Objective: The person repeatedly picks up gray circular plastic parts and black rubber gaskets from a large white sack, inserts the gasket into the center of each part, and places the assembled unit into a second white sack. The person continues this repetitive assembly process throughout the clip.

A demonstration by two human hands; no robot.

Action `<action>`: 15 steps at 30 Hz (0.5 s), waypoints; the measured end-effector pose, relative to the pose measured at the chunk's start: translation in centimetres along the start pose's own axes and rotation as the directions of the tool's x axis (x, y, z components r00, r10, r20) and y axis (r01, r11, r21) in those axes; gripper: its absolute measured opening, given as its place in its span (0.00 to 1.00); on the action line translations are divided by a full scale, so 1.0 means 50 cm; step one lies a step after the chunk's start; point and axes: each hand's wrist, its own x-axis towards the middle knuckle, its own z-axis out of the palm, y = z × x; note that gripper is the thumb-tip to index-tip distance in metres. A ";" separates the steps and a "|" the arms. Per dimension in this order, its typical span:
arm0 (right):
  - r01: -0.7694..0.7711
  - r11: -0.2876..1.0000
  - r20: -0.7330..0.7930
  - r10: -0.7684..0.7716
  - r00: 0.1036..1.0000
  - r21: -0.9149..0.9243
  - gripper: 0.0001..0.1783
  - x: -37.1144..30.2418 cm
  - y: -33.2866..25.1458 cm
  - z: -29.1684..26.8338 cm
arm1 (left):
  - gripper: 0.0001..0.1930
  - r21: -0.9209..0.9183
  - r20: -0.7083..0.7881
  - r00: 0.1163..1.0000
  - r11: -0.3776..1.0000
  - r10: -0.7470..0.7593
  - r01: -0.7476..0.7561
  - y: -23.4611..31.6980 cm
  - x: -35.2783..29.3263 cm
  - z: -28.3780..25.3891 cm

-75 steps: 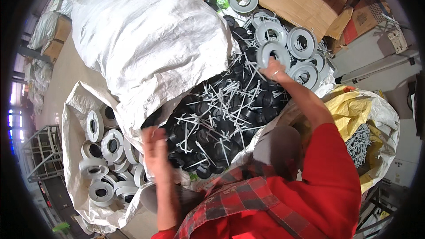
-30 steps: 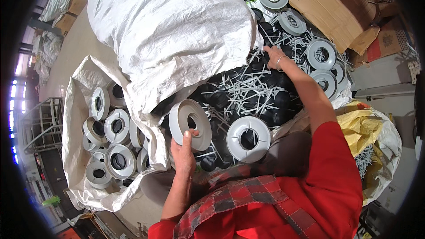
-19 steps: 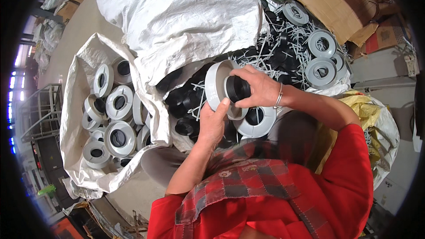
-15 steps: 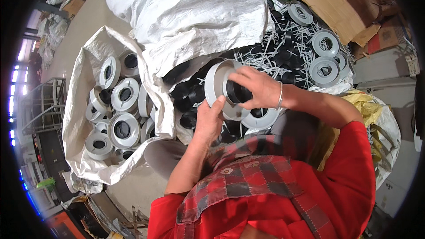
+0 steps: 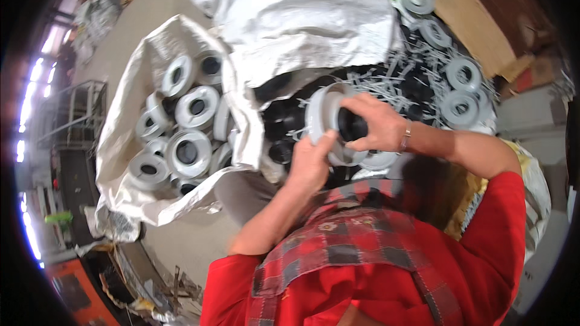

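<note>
My left hand (image 5: 311, 160) grips the lower edge of a wide light-grey plastic ring (image 5: 316, 115), its thumb on the near side. My right hand (image 5: 382, 124), with a bracelet at the wrist, is closed round a black ribbed round plastic piece (image 5: 350, 127). That black piece sits at the middle opening of the grey ring; how deep it goes in is hidden by my fingers. Another grey ring (image 5: 379, 160) lies just below my right hand. Loose black round pieces (image 5: 281, 151) are heaped behind my left hand.
On the left stands an open white woven sack (image 5: 166, 205) holding several grey rings with black centres (image 5: 188, 152). A full white sack (image 5: 302, 12) lies ahead. White plastic strips (image 5: 377, 81), more grey rings (image 5: 460, 108) and a cardboard box (image 5: 477, 18) are to the right.
The whole view has swung, so the scene sits further right in the picture. Both hands keep their hold on the grey ring and the black piece, with little visible change between them.
</note>
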 end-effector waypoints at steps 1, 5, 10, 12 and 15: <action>-0.371 0.882 0.130 0.348 0.928 0.289 0.33 0.011 -0.017 0.003 | 0.14 0.296 -0.084 0.994 0.954 0.076 -0.048 -0.010 0.002 -0.014; -0.897 -0.029 0.825 0.405 0.393 0.441 0.45 0.013 0.040 -0.032 | 0.18 0.651 -0.203 0.949 0.757 0.242 -0.054 0.064 -0.011 -0.001; -0.536 0.718 0.424 0.695 0.581 -0.444 0.44 -0.010 0.156 -0.050 | 0.41 0.979 -0.113 0.269 0.153 0.956 -0.133 0.259 -0.001 -0.166; -0.565 0.677 0.550 0.727 0.412 -0.472 0.46 -0.082 0.280 0.025 | 0.38 0.721 -0.288 0.224 0.365 0.931 -0.589 0.293 -0.003 -0.158; -0.606 0.741 0.676 0.607 0.418 -0.290 0.32 -0.114 0.278 0.062 | 0.32 0.718 -0.203 0.676 0.577 0.708 -0.389 0.224 0.002 -0.122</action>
